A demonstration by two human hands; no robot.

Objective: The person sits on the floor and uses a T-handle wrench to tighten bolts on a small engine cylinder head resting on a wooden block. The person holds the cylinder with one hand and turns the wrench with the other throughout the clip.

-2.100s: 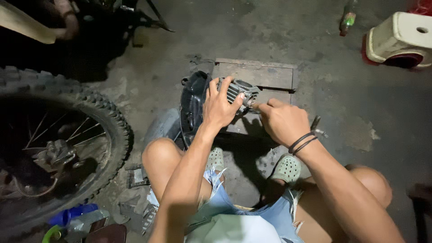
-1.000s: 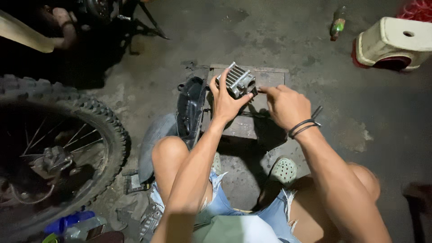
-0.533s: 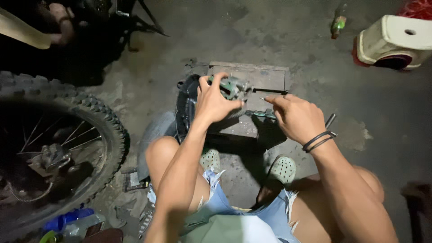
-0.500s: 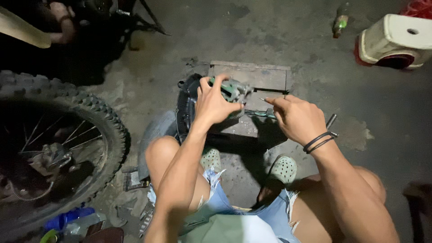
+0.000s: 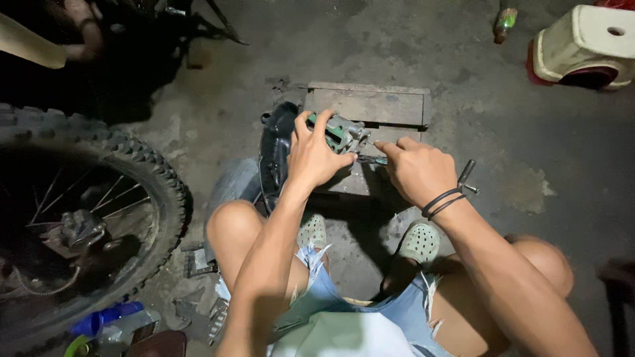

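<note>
The left hand [image 5: 316, 153] is curled around a small greenish-grey metal part [image 5: 342, 132], fingers spread over its top and near side, pinning it down on a flat wooden board [image 5: 368, 106] that lies on the concrete floor [image 5: 476, 112]. The right hand [image 5: 417, 170] is closed in a loose fist around a thin tool [image 5: 370, 159], whose tip meets the right side of the metal part; most of the tool is hidden inside the fist, so I cannot tell what kind it is. A couple of black bands [image 5: 444, 201] sit on the right wrist, and a small metal piece [image 5: 465, 177] sticks out just beyond them.

The metal part rests at the near left corner of the board, at the board's front edge. Just left of it, touching the board's left edge, stands a dark rounded plastic cover [image 5: 272, 153]. The person squats over the work, knees apart, with pale green clogs [image 5: 421, 242] on the floor below the hands.

At the left edge of the view a knobby motorcycle tyre [image 5: 155, 192] with spokes stands upright, well apart from the board. A blue bottle [image 5: 99, 320] lies near its bottom. Toward the far right corner sits a cream plastic stool [image 5: 585, 46], and a small bottle [image 5: 505, 20] lies near it.
</note>
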